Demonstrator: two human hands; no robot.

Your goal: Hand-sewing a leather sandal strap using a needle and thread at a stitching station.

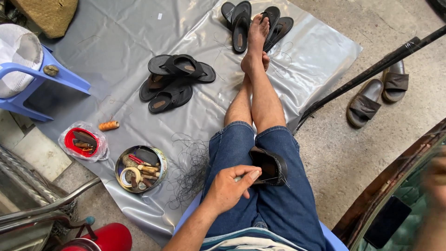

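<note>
Your left hand (230,186) pinches a needle at the black sandal (269,166) on your lap — mid-stitch; next, pull thread through. Right hand unseen.

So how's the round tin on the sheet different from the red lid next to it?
The tin is larger, metal-coloured and deep-walled; the red lid is smaller and shallow. The tin sits bare on the grey sheet, while the red lid lies in a clear plastic bag. The tin is crowded with small tools and a tape roll; the red lid holds only a few pieces. Both are round, open-topped and lie left of the person's legs.
</note>
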